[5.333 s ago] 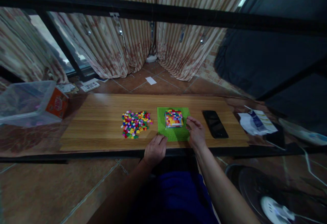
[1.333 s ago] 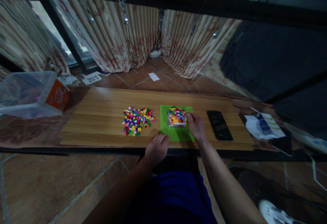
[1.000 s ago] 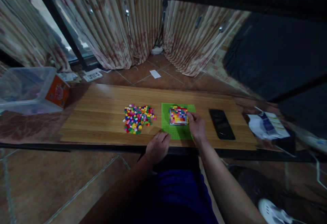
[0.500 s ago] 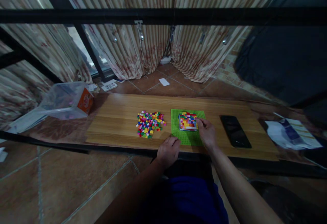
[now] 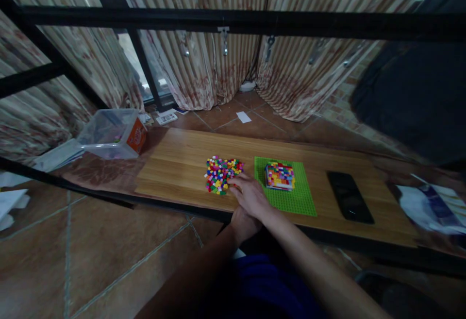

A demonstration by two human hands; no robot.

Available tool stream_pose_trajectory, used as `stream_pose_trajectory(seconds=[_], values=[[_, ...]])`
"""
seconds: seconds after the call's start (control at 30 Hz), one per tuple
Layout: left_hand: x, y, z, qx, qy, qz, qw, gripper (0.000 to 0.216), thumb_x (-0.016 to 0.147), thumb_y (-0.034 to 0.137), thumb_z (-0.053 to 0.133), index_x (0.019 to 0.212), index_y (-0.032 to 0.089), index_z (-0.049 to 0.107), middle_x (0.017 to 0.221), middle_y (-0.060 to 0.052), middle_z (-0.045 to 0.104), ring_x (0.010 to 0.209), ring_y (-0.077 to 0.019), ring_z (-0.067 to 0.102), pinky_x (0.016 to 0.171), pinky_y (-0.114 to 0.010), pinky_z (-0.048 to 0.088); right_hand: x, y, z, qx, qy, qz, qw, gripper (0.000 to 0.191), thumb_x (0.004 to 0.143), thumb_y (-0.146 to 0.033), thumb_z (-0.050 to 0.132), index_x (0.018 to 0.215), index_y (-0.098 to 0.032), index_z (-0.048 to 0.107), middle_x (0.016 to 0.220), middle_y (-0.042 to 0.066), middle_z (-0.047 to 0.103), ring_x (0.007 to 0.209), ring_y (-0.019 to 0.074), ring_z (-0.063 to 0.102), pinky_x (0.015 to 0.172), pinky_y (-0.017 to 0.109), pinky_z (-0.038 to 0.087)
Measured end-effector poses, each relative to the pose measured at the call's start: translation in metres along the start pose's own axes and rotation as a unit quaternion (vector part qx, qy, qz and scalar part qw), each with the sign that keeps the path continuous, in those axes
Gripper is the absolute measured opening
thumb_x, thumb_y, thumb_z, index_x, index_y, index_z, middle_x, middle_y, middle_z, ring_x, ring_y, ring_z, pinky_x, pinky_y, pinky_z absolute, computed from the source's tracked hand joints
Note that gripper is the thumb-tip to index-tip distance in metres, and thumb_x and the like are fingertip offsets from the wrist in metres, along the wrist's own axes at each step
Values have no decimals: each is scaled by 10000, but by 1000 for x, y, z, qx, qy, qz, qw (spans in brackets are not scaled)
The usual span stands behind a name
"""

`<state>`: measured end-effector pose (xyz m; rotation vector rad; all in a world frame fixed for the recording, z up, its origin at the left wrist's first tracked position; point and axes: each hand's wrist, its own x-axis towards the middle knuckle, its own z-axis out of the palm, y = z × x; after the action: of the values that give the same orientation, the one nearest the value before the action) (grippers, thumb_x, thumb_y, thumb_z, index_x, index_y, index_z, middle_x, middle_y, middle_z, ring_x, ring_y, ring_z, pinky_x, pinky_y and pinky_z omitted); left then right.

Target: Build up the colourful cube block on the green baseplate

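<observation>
My right hand [image 5: 251,195] reaches across to the right edge of a pile of small coloured toy bricks [image 5: 218,172]. Its fingers are stretched out with a gap between them, at the bricks, and I see nothing held in them. Below and partly under it, my left hand [image 5: 244,224] rests at the table's front edge, its fingers hidden by the right hand. To the right lies a green baseplate [image 5: 294,205]. On it stands a block built from many coloured bricks [image 5: 279,176], with no hand touching it.
A wooden board [image 5: 182,154] bears the bricks, the baseplate and a black phone [image 5: 349,196] at the right. A clear plastic box [image 5: 111,134] with an orange label stands at the far left. Papers and a plastic wrapper [image 5: 433,207] lie at the right end. A dark bar [image 5: 247,20] runs across beyond.
My right hand has moved left from the brick-built block to the loose pile, crossing over my left hand. The view has shifted, so the table sits further right.
</observation>
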<state>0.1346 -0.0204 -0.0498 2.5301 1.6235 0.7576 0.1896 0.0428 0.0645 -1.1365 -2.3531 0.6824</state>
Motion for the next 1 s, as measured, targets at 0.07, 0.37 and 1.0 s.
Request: stream_pose_trajectory(seconds=[0.07, 0.37, 1.0], values=[[-4, 0, 4, 6, 2, 4, 1000, 328, 925, 188, 434, 1167, 130, 648, 1107, -120, 709, 1034, -250, 676, 911, -383, 560, 11, -3, 11, -37, -38, 2, 999, 174, 882, -155, 592, 965, -219, 731, 1029, 66, 683, 986, 197, 607, 889, 300, 447], [-3, -4, -3, -38, 52, 43, 997, 286, 938, 224, 463, 1160, 153, 627, 1082, -85, 708, 1008, -205, 669, 909, -319, 546, 27, 2, 40, -106, -69, 51, 991, 180, 889, -132, 551, 827, -199, 706, 972, 54, 664, 930, 181, 574, 842, 282, 428], [18, 3, -33, -12, 75, 59, 995, 231, 908, 119, 472, 1047, 133, 656, 968, -96, 663, 932, -191, 622, 884, -307, 553, -78, 77, -57, 153, 310, 173, 922, 205, 850, -415, 651, 853, -236, 751, 927, 52, 699, 852, 198, 641, 705, 311, 491]])
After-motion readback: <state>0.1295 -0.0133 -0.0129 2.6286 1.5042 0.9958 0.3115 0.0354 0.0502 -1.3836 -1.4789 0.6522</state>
